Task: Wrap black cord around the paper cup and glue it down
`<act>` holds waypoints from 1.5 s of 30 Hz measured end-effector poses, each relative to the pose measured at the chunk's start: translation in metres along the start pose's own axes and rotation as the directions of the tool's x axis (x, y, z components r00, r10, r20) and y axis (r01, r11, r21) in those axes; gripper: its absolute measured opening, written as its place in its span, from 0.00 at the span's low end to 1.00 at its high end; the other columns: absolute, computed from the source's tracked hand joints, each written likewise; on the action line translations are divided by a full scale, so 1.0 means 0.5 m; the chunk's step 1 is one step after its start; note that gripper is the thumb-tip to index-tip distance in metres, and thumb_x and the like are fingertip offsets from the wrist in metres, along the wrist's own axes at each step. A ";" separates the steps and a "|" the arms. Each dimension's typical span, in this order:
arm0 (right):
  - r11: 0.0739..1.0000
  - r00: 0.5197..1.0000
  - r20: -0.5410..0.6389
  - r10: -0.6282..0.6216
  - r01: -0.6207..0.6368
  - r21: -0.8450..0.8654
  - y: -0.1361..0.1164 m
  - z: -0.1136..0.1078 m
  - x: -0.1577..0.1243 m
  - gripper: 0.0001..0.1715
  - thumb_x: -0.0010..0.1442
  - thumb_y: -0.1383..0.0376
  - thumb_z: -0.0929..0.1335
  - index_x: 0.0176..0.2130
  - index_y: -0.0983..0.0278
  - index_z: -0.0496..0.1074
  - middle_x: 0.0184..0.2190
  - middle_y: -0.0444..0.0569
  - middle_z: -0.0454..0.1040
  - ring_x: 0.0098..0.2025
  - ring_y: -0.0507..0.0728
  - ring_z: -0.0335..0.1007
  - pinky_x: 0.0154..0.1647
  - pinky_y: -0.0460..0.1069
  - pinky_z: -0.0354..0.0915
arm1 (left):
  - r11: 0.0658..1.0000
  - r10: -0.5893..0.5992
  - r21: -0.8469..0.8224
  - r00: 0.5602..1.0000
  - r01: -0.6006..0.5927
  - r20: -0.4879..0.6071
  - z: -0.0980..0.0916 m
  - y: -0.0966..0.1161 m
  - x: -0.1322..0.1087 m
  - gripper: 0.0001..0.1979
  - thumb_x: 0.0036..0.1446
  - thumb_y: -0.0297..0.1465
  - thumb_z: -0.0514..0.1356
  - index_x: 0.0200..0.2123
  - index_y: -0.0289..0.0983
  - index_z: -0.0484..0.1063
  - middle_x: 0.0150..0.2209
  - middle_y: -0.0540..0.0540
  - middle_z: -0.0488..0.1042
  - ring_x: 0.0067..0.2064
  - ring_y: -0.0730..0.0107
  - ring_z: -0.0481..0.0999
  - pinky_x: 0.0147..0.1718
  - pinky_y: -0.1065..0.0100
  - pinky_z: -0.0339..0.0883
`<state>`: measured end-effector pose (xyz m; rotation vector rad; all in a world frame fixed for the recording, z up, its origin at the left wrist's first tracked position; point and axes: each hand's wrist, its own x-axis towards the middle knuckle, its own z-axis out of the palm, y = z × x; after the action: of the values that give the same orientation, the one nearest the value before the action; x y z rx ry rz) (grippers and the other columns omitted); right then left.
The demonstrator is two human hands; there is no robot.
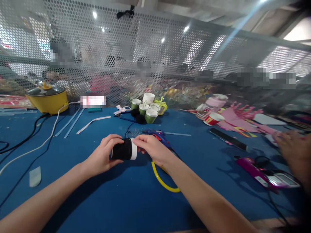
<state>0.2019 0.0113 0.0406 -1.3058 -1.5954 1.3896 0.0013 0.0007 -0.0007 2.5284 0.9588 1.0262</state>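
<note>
A paper cup wrapped in black material (122, 149), with a white band at its right end, lies on its side above the blue table (116, 194). My left hand (103, 156) grips its left end with curled fingers. My right hand (152, 147) pinches the white band at the right end. Just behind my right hand lies a blue glue gun (157, 134), and a yellow tube loop (162, 183) curves under my right forearm.
A cluster of green and white cups (145, 108) with black pompoms stands at the back centre. A yellow pot (47, 97) with cables sits far left. Pink paper scraps (233, 119), a black ruler (228, 138), a magenta tool (257, 170) and another person's hand (291, 150) are on the right.
</note>
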 end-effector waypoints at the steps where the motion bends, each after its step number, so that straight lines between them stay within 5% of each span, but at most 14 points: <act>1: 1.000 1.000 -0.018 -0.003 0.003 0.020 0.004 0.005 -0.003 0.15 0.49 0.57 0.67 0.22 0.65 0.65 0.18 0.40 0.63 0.21 0.47 0.54 0.23 0.45 0.51 | 1.000 0.004 0.016 1.000 -0.004 0.017 0.002 0.000 -0.001 0.25 0.50 0.31 0.62 0.49 0.39 0.56 0.50 0.38 0.63 0.53 0.55 0.62 0.49 0.53 0.59; 9: 0.987 0.995 0.025 -0.100 0.102 -0.125 0.020 0.024 -0.027 0.10 0.52 0.60 0.65 0.25 0.65 0.67 0.20 0.41 0.64 0.24 0.49 0.58 0.27 0.46 0.53 | 0.996 -0.053 0.075 0.986 0.042 0.159 -0.009 0.003 0.001 0.37 0.49 0.34 0.61 0.59 0.40 0.45 0.50 0.39 0.65 0.51 0.55 0.64 0.49 0.51 0.53; 18: 0.944 0.986 0.155 -0.066 0.112 -0.309 0.033 0.014 -0.026 0.12 0.52 0.61 0.65 0.22 0.65 0.64 0.19 0.41 0.63 0.23 0.48 0.55 0.24 0.45 0.53 | 0.993 -0.039 0.118 0.954 0.003 0.298 -0.011 0.008 0.002 0.31 0.47 0.30 0.61 0.55 0.41 0.56 0.47 0.41 0.66 0.48 0.56 0.65 0.48 0.51 0.53; 22: 0.906 0.981 0.013 -0.195 0.185 -0.381 0.027 0.010 -0.027 0.10 0.55 0.60 0.64 0.28 0.64 0.67 0.25 0.45 0.68 0.29 0.51 0.62 0.30 0.47 0.59 | 0.994 -0.060 0.100 0.957 0.033 0.284 -0.009 0.009 0.002 0.28 0.45 0.30 0.63 0.51 0.39 0.58 0.47 0.41 0.66 0.48 0.55 0.66 0.48 0.53 0.55; 26: 0.828 0.910 -0.098 -0.402 0.316 -0.462 0.028 0.012 -0.025 0.14 0.60 0.58 0.59 0.35 0.63 0.67 0.35 0.50 0.71 0.40 0.55 0.65 0.42 0.50 0.60 | 0.996 -0.027 0.092 0.956 0.000 0.292 -0.007 0.013 0.002 0.27 0.44 0.29 0.63 0.48 0.39 0.58 0.46 0.42 0.67 0.47 0.56 0.66 0.47 0.54 0.56; 34: 0.915 0.976 0.018 -0.218 0.211 -0.345 0.042 0.013 -0.014 0.29 0.62 0.50 0.53 0.41 0.62 0.73 0.42 0.52 0.73 0.43 0.57 0.67 0.43 0.53 0.61 | 0.997 0.051 0.045 0.956 -0.067 0.289 -0.006 0.022 0.002 0.27 0.44 0.27 0.64 0.47 0.38 0.58 0.47 0.41 0.67 0.49 0.56 0.65 0.48 0.55 0.58; 38: 0.972 0.990 0.086 -0.109 0.124 -0.199 0.045 0.004 0.002 0.35 0.59 0.45 0.51 0.39 0.64 0.74 0.38 0.52 0.75 0.39 0.56 0.69 0.38 0.52 0.62 | 0.993 0.102 0.037 0.954 -0.116 0.281 -0.006 0.026 0.001 0.25 0.46 0.28 0.63 0.47 0.38 0.59 0.48 0.40 0.67 0.50 0.56 0.65 0.49 0.54 0.57; 45: 0.992 0.993 0.079 -0.094 0.100 -0.082 0.019 0.007 0.027 0.35 0.58 0.44 0.54 0.33 0.68 0.74 0.31 0.54 0.75 0.35 0.54 0.70 0.37 0.49 0.63 | 0.989 0.127 0.033 0.952 -0.142 0.277 -0.004 0.029 0.001 0.25 0.45 0.28 0.64 0.46 0.37 0.59 0.47 0.41 0.67 0.49 0.57 0.65 0.49 0.54 0.57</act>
<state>0.1971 0.0223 0.0290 -1.2208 -1.7623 1.3375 0.0069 -0.0097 0.0075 2.7190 0.7527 0.6634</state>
